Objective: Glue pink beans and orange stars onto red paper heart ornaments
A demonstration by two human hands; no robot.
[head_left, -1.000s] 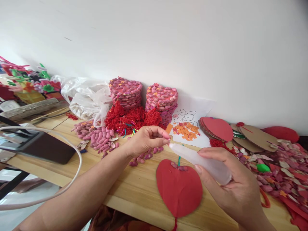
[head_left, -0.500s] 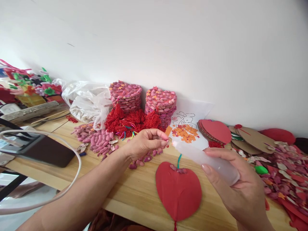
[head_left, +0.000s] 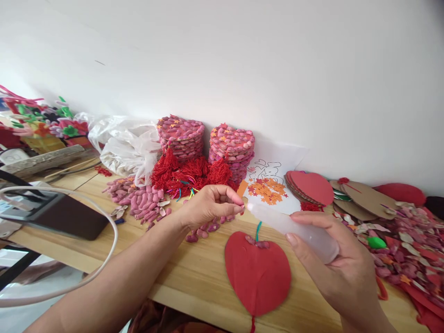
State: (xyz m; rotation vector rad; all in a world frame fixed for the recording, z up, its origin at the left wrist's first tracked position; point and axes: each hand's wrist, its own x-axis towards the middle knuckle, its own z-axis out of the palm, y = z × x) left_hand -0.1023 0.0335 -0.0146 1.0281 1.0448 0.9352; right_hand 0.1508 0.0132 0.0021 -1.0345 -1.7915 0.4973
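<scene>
My right hand is wrapped round a translucent white squeeze glue bottle, its nozzle pointing left. At that nozzle, my left hand pinches a small pinkish-red peanut shell, mostly covered by the fingers. Below both hands a red heart-shaped card lies flat on the wooden table. Purple-pink peanut shells sit along its top notch. A teal cord rises from the notch, and a red cord hangs at the lower tip. Loose dyed peanut shells are spread beyond my left forearm.
Two stacks of shell-covered hearts stand by the wall behind red tassels. Orange paper stars lie on white paper. Plain red hearts and a heap of shells are right; a black power strip and white cable are left.
The glue bottle in my right hand has shifted slightly left, bringing its nozzle closer to the shell in my left fingers. My left hand has barely moved.
</scene>
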